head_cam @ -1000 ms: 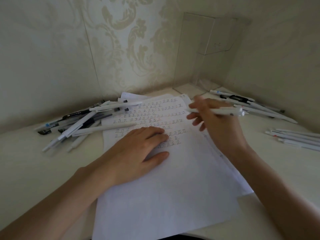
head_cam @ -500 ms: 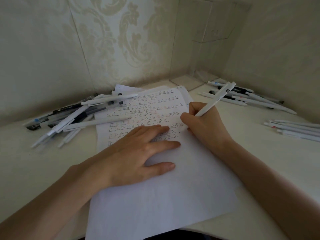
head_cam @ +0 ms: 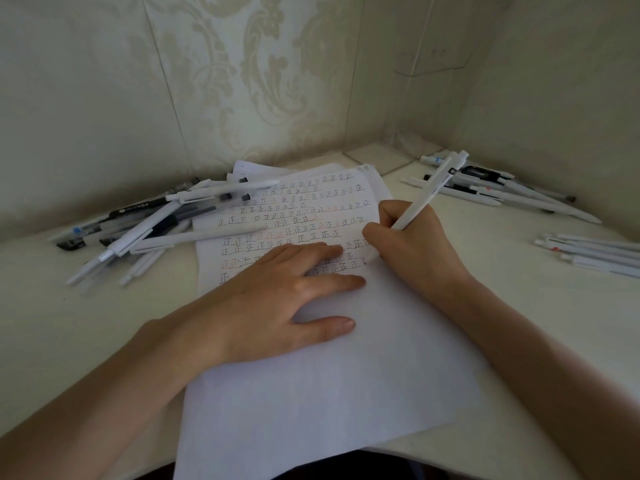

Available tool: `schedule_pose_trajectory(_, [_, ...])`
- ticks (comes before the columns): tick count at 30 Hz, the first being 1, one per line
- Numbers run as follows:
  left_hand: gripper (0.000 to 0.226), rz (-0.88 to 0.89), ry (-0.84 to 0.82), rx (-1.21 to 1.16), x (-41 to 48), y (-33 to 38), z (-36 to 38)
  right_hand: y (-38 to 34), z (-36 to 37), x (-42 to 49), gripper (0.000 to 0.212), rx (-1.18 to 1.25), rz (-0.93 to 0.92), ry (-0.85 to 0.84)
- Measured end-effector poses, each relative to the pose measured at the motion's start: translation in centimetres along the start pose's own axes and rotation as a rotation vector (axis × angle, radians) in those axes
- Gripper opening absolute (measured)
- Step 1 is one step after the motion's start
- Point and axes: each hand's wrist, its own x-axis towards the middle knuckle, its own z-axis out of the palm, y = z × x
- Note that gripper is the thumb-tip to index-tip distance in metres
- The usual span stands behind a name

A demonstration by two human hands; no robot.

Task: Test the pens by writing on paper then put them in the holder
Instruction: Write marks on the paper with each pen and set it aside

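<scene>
Matt white plastic pen (head_cam: 429, 192); smooth paper (head_cam: 311, 393); matt tabletop (head_cam: 540, 271).

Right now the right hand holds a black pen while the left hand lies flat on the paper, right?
No: the pen in the right hand is white, not black, as the head view shows. The left hand does lie flat on the paper.

Our right hand (head_cam: 412, 244) grips a white pen (head_cam: 431, 190) tilted over the paper (head_cam: 311, 393), our left hand (head_cam: 277, 299) flat on it; pens (head_cam: 145, 230) lie heaped on the tabletop (head_cam: 52, 306).
</scene>
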Motion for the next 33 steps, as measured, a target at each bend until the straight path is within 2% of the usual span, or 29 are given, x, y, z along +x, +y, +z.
schedule_pose_trajectory(10, [0.064,0.008,0.014,0.003,0.1,-0.1,0.1,-0.1,0.0,-0.1,0.028,-0.008,0.003,0.027])
schedule_pose_trajectory(21, [0.063,0.014,0.027,0.008,0.0,-0.3,0.3,-0.4,0.0,-0.3,0.031,0.000,0.022,-0.035])
schedule_pose_trajectory(27, [0.062,0.019,0.035,-0.009,0.0,-0.3,0.2,-0.3,-0.2,-0.2,0.030,0.034,0.024,0.029])
schedule_pose_trajectory(31, [0.043,0.063,0.204,0.048,0.0,-1.0,-0.1,-0.8,-0.4,-0.6,0.040,0.080,0.003,0.057])
schedule_pose_trajectory(33, [0.036,0.053,0.304,0.044,0.1,-1.7,-0.4,-0.6,-0.5,-0.6,0.029,0.071,-0.032,0.024])
